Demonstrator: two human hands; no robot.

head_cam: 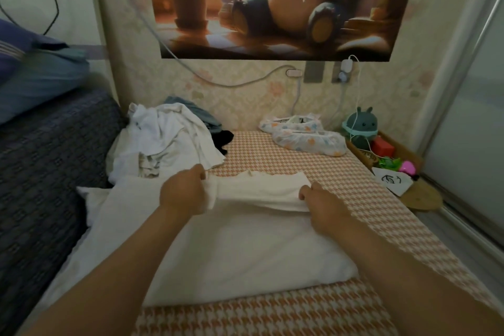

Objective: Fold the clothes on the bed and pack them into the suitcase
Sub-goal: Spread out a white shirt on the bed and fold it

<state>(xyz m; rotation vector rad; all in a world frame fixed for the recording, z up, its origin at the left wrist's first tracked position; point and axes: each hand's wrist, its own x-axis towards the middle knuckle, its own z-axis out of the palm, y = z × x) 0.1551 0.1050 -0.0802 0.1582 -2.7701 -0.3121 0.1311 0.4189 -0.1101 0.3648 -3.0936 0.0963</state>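
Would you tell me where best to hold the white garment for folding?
Likely both ends of the folded-over far edge of the white garment, reached from the near side, where the left hand and right hand pinch it: that doubled band lies straight and raised.

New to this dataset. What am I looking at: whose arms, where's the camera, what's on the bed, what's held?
There is no robot here: these are a person's bare arms. The single picture comes from a wide-angle camera worn on their head, looking forward and down. The left hand and right hand each grip the far end of a white garment, which lies on the orange-checked bed, apparently mid-fold. Behind it sits an unfolded pile of clothes. Farther right are two floral fabric items, and beside the bed a green plush toy. No suitcase is in view.
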